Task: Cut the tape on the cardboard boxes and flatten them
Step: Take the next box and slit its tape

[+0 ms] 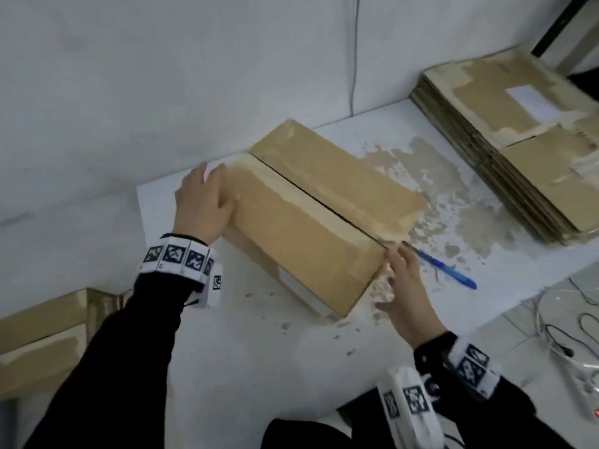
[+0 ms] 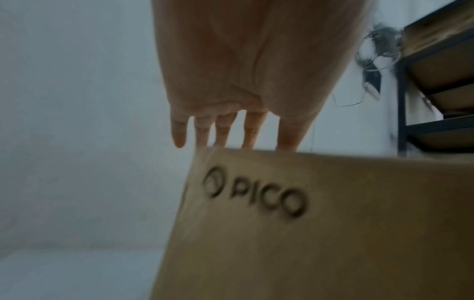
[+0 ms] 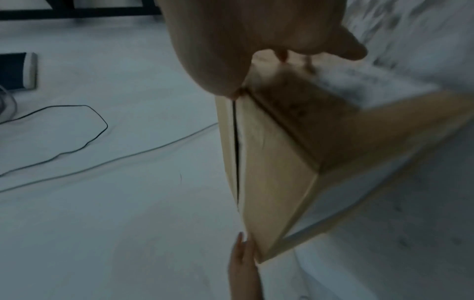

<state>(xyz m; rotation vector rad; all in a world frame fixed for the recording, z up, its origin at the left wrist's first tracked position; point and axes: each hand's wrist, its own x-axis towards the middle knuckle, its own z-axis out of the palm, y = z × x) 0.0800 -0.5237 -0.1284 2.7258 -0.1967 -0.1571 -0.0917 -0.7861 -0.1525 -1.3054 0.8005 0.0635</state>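
A brown cardboard box [image 1: 308,228] lies on the white table [image 1: 259,351], and a dark slit [image 1: 324,205] runs along its taped top seam. My left hand [image 1: 204,202] rests with straight fingers on the box's far left end; in the left wrist view those fingers [image 2: 225,130] reach over the top edge of the box [image 2: 307,223] above a printed logo. My right hand [image 1: 405,286] touches the near right end at the seam, fingers extended. In the right wrist view its fingertips [image 3: 282,54] meet the end of the box [image 3: 277,162]. A blue pen [image 1: 440,267] lies on the table just beyond that hand.
A stack of flattened boxes [image 1: 518,140] sits at the back right by the wall. Another taped box [image 1: 42,338] stands low at the left. Cables [image 1: 567,335] trail off the table's right edge. The table surface right of the box is scuffed and peeled.
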